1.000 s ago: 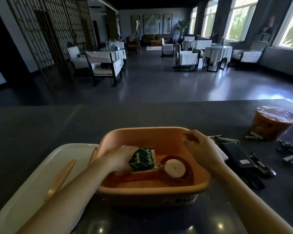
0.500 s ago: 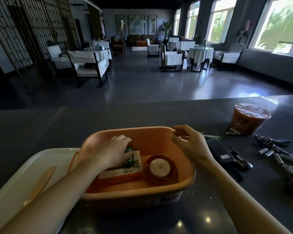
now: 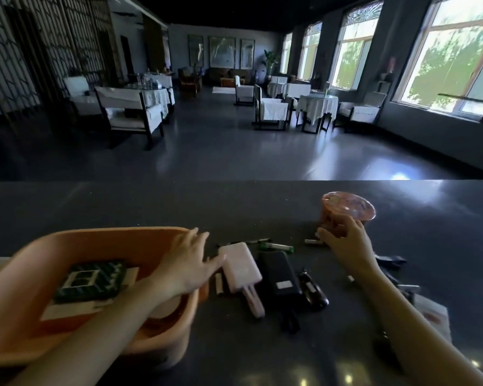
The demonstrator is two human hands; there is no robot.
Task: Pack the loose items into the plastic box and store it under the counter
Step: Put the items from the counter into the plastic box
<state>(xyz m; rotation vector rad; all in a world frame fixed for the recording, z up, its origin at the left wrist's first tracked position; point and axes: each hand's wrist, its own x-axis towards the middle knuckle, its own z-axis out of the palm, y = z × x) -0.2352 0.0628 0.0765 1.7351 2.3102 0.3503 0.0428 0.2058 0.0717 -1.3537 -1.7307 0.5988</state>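
Spread and empty, my left hand (image 3: 190, 263) touches a flat pink plastic gadget (image 3: 240, 270) at its fingertips. My right hand (image 3: 346, 243) curls round a round orange foil-topped cup (image 3: 349, 207).

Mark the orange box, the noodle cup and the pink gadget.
orange box (image 3: 109, 233): head view, far rim.
noodle cup (image 3: 347, 204): head view, sealed top.
pink gadget (image 3: 240, 267): head view, flat upper face.

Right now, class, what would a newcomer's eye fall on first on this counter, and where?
The orange plastic box at near left draws the eye, a green patterned packet inside it. The left hand reaches over its right rim toward a pink flat device, while the right hand curls round an orange instant-noodle cup farther right.
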